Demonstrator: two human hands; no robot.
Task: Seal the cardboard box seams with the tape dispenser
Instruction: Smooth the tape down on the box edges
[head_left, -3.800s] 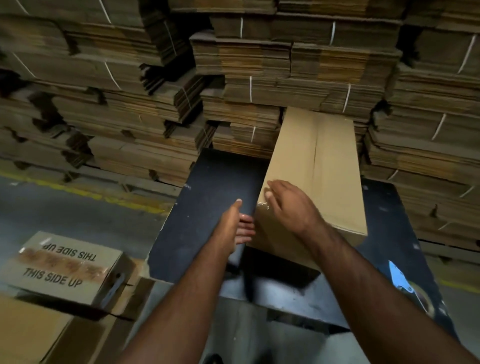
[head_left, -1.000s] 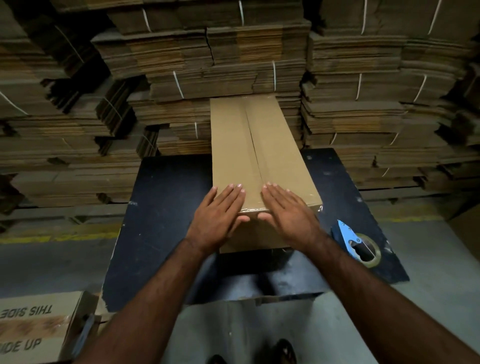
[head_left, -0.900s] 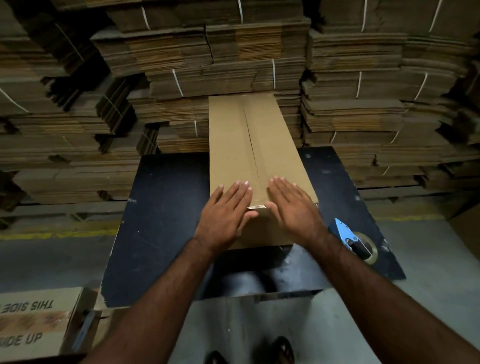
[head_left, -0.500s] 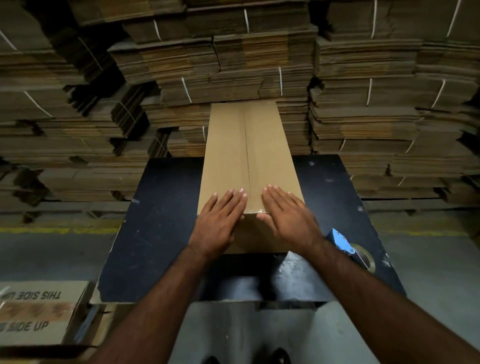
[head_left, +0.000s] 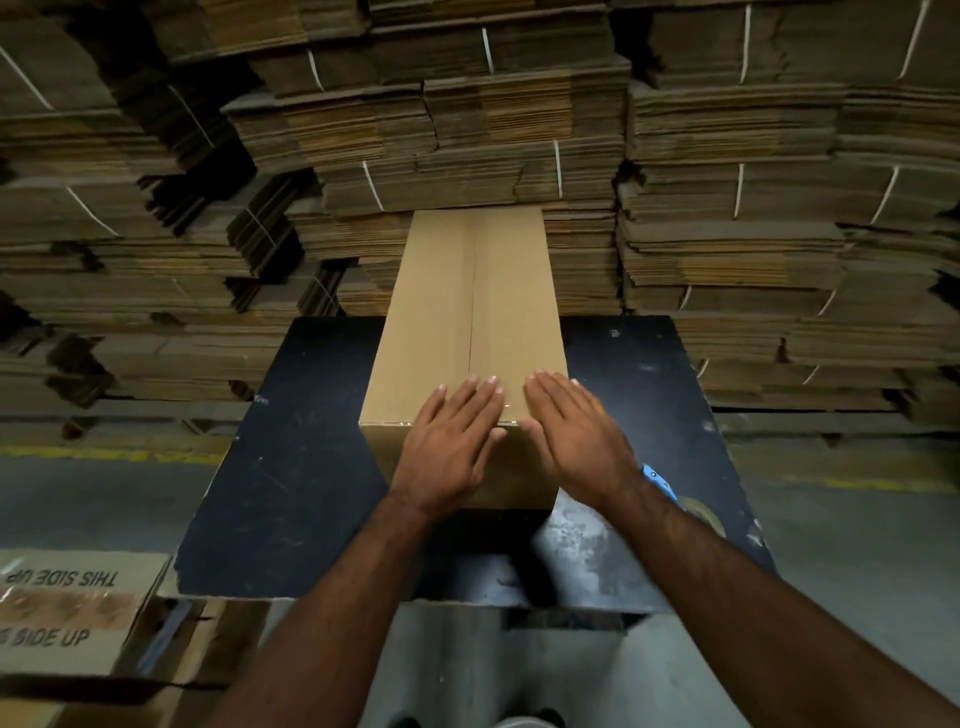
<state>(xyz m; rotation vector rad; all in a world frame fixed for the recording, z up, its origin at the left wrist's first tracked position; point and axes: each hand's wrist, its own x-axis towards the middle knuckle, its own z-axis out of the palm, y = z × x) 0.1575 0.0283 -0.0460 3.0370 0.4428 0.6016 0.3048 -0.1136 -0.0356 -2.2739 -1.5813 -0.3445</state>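
A long brown cardboard box (head_left: 467, 291) lies lengthwise on the black table (head_left: 301, 467), its centre seam running away from me. Clear tape glints at the seam's near end. My left hand (head_left: 449, 447) lies flat, fingers spread, on the box's near edge left of the seam. My right hand (head_left: 571, 431) lies flat beside it on the right. Neither hand holds anything. The blue tape dispenser (head_left: 662, 480) with its tape roll rests on the table at the right, mostly hidden behind my right forearm.
Tall stacks of strapped flat cardboard (head_left: 467, 130) wall in the table at the back and both sides. A box printed THIS SIDE UP (head_left: 67, 613) sits on the floor at the lower left. Grey concrete floor (head_left: 857, 545) with a yellow line surrounds the table.
Both hands stayed flat on the box's near end and slid slightly right across the tape. The view shifted a little; the box and dispenser stayed in place.
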